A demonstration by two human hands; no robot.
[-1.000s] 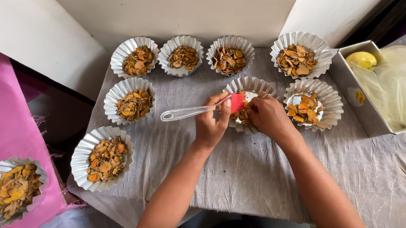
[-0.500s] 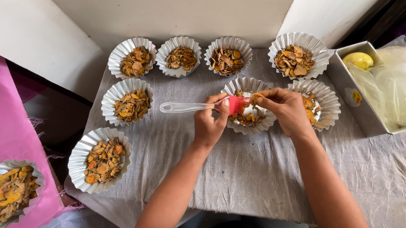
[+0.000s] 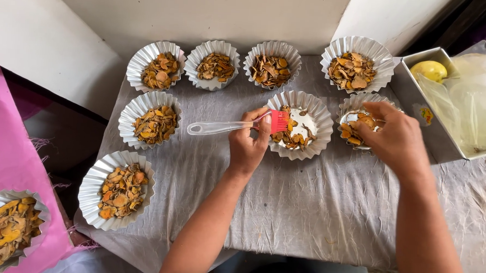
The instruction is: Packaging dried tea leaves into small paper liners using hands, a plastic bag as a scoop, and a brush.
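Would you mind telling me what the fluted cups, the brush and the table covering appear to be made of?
The fluted cups look like thin metal foil: silvery, shiny, sharply pleated. The brush in the left hand seems to have a clear plastic handle and red, probably silicone, bristles. The table covering looks like wrinkled grey cloth, matte, though it may be paper.

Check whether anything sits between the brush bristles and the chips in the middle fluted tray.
Nothing visible does. The left hand holds the brush with its red bristles over the middle tray, directly above the chips.
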